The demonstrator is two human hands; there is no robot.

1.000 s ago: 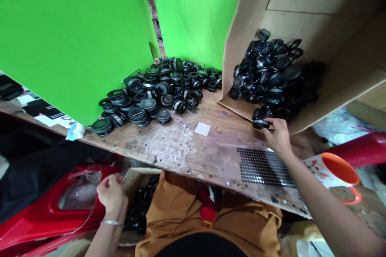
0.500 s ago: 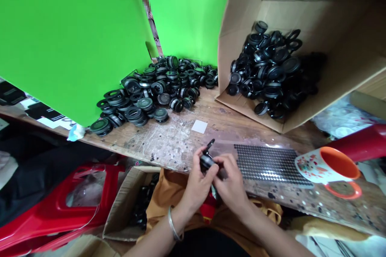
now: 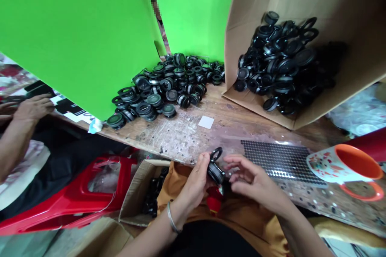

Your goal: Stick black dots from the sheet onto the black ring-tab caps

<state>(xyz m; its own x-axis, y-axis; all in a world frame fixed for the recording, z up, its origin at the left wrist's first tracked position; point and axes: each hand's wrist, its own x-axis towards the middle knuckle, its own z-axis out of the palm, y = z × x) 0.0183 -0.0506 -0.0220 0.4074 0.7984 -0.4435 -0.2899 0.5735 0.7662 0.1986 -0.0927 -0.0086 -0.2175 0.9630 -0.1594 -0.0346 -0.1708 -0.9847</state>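
Here the black ring part (image 3: 215,168) sits pinched in the left hand (image 3: 196,178) fingers (image 3: 207,160).

My scuffed wooden bench (image 3: 181,138) has a pile of black round parts (image 3: 165,88) at the back, with a cardboard box (image 3: 237,48) just beside it. Nearer me there's a white square (image 3: 206,122), a black-dot sheet (image 3: 280,160) and an orange mug (image 3: 328,165).

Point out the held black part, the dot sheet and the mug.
black part (image 3: 216,171): head view, on its round body.
dot sheet (image 3: 286,159): head view, middle of the dots.
mug (image 3: 323,164): head view, on its patterned outer wall.
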